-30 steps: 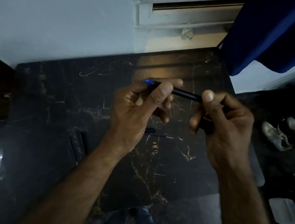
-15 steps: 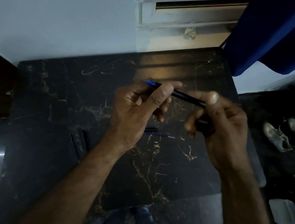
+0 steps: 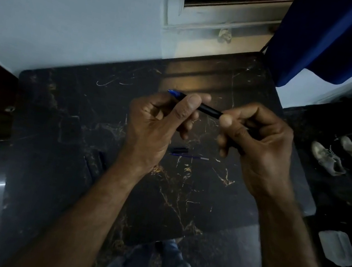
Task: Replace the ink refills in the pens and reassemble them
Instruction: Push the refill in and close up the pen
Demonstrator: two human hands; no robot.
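A black pen (image 3: 209, 110) with a blue tip at its left end is held level above the dark marble table (image 3: 70, 104). My left hand (image 3: 155, 125) pinches the pen near the blue tip with thumb and fingers. My right hand (image 3: 259, 145) is closed around the pen's right end, which is hidden inside the fist. On the table below the hands lie a short black pen part (image 3: 179, 149) and a thin blue refill (image 3: 189, 156) with a pale end. Two dark pens (image 3: 95, 164) lie beside my left wrist, hard to make out.
A white wall and a window frame (image 3: 212, 23) stand behind the table. A blue curtain (image 3: 337, 39) hangs at the upper right. Shoes (image 3: 329, 159) and a pale flat object (image 3: 336, 251) lie on the dark floor to the right. My legs show below the table's front edge.
My right hand has slid left along the pen toward my left hand, covering more of the barrel. My left hand has kept its grip near the blue tip.
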